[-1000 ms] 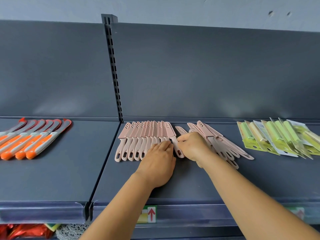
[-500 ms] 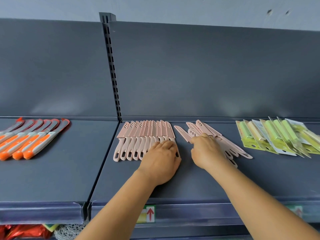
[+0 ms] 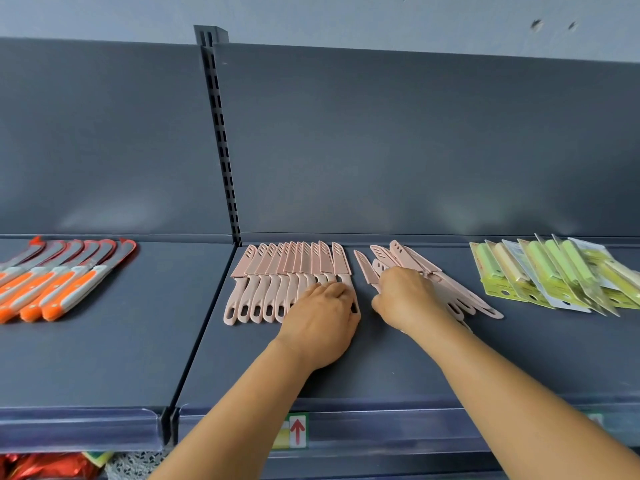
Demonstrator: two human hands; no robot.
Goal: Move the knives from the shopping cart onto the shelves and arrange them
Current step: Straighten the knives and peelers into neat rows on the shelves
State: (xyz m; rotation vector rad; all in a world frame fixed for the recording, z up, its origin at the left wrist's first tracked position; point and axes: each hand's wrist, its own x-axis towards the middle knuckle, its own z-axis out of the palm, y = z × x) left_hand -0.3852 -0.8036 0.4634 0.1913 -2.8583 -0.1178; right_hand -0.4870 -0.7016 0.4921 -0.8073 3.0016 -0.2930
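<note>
A tidy row of pink sheathed knives lies on the dark grey shelf, blades pointing to the back. My left hand lies flat, palm down, on the handles at the row's right end. Just to the right is a loose pile of the same pink knives. My right hand rests on the pile's left side, fingers closed over the handle of one pink knife that sticks out toward the back. The shopping cart is out of view.
Orange-and-grey handled knives lie in a row on the left shelf section. Green carded knife packs are fanned out at the far right. A slotted upright divides the back panels. A price rail runs along the shelf's front edge.
My right hand let go of the last knife added to the row and moved right onto the loose pile. My left hand stayed on the row's handles.
</note>
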